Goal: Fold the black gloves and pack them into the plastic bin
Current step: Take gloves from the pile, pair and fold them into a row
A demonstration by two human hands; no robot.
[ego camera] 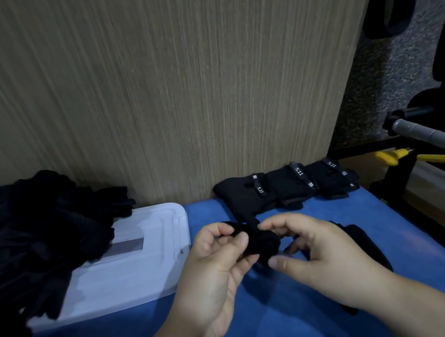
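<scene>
Fingers pinch a black glove before folded gloves labelled 5.11.

Wall panel: wood grain, matt, fine vertical streaks. Bin lid: white plastic, smooth, faint sheen. Table top: blue, smooth, slightly glossy. Held glove, folded gloves: black cloth, matt.

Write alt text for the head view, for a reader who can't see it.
The left hand and right hand grip a bunched black glove over a blue table. A loose glove pile spills onto a white plastic lid at left; folded gloves line the wood panel behind.
</scene>
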